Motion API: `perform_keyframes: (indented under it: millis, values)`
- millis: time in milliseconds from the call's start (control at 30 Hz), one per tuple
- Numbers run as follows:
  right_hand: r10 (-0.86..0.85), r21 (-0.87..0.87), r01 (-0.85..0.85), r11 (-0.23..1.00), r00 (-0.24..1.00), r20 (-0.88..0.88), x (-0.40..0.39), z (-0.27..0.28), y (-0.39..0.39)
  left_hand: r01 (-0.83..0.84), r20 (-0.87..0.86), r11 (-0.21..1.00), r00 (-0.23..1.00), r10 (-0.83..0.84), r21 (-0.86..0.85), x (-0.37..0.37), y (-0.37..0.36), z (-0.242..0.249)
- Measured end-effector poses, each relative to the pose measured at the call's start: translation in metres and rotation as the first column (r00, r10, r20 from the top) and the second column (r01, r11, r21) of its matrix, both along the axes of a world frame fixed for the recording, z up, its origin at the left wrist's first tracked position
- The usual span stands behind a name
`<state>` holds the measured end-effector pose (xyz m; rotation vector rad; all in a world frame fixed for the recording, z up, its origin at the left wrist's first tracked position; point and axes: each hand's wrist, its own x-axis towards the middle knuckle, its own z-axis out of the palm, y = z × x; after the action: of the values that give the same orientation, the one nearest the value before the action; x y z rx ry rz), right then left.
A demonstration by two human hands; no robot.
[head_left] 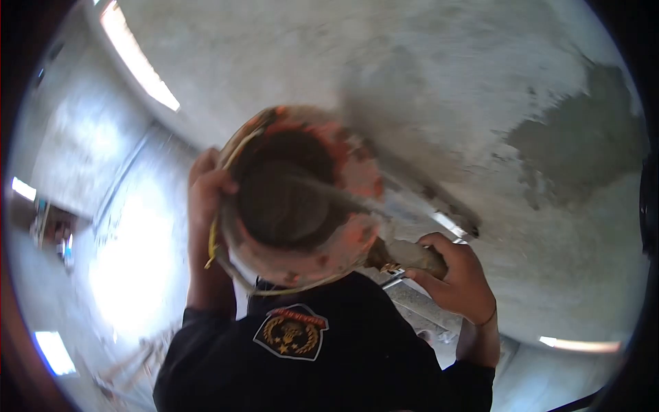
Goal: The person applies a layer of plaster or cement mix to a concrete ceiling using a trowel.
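An orange-red bucket (357, 172), smeared with grey mortar, is held up in front of my chest. Wet-looking grey mortar (281, 206) lies inside it. My left hand (211, 185) grips the bucket's rim on the left side, near a yellowish cord (213, 240). My right hand (453, 275) is closed round the mortar-caked handle of a tool (419, 257) at the bucket's right side. The tool's shaft or blade reaches over the rim into the bucket; its far end is blurred in the mortar.
A grey plastered wall (467, 82) fills the upper right, with a darker wet mortar patch (583, 137). A long straight bar (446, 206) slants behind the bucket. Bright openings (137, 55) and a strongly lit floor (137, 261) show at left.
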<state>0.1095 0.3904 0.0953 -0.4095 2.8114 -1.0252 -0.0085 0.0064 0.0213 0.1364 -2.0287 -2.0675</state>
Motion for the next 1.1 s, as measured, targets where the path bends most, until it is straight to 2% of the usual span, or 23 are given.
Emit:
perform_keyframes:
  millis: [33, 67, 133, 200, 267, 300, 367, 467, 867, 1100]
  values:
    - [-0.031, 0.008, 0.031, 0.999, 0.999, 0.043, 0.0, 0.003, -0.009, 0.017, -0.005, 1.0, 1.0, -0.016, 0.021, 0.006, 0.005, 0.009]
    - [0.018, 0.004, -0.019, 1.0, 0.998, 0.065, -0.001, 0.005, -0.016, 0.039, -0.015, 0.998, 0.999, -0.038, 0.042, 0.013, 0.008, 0.018]
    - [0.025, 0.016, -0.024, 1.0, 0.999, -0.023, -0.004, 0.008, -0.027, 0.007, -0.004, 0.996, 1.0, -0.007, 0.093, 0.023, 0.014, 0.033]
    - [0.058, 0.042, -0.057, 0.997, 0.998, -0.023, -0.008, 0.006, -0.028, 0.004, -0.008, 0.99, 1.0, -0.003, 0.139, 0.032, 0.026, 0.039]
    - [0.133, 0.188, -0.117, 0.975, 0.988, -0.074, -0.01, 0.005, -0.035, 0.004, -0.045, 0.994, 0.999, 0.001, 0.111, 0.035, 0.031, 0.045]
    - [0.136, 0.182, -0.121, 0.976, 0.988, -0.072, -0.012, 0.005, -0.039, -0.009, -0.034, 0.993, 0.999, 0.013, 0.117, 0.039, 0.036, 0.051]
    - [0.218, 0.326, -0.189, 0.926, 0.974, -0.054, -0.012, 0.008, -0.048, -0.004, -0.036, 0.992, 0.999, 0.009, 0.127, 0.044, 0.038, 0.051]
    - [0.203, 0.394, -0.183, 0.901, 0.979, -0.011, -0.014, -0.002, -0.06, -0.008, -0.046, 0.992, 0.999, 0.014, 0.124, 0.047, 0.04, 0.052]
    - [0.141, 0.485, -0.079, 0.871, 0.986, -0.094, -0.014, -0.037, -0.077, -0.007, -0.049, 0.993, 0.999, 0.013, 0.12, 0.049, 0.042, 0.053]
    - [0.103, 0.466, -0.024, 0.884, 0.984, -0.143, -0.012, -0.053, -0.081, -0.009, -0.059, 0.991, 0.998, 0.017, 0.131, 0.051, 0.046, 0.057]
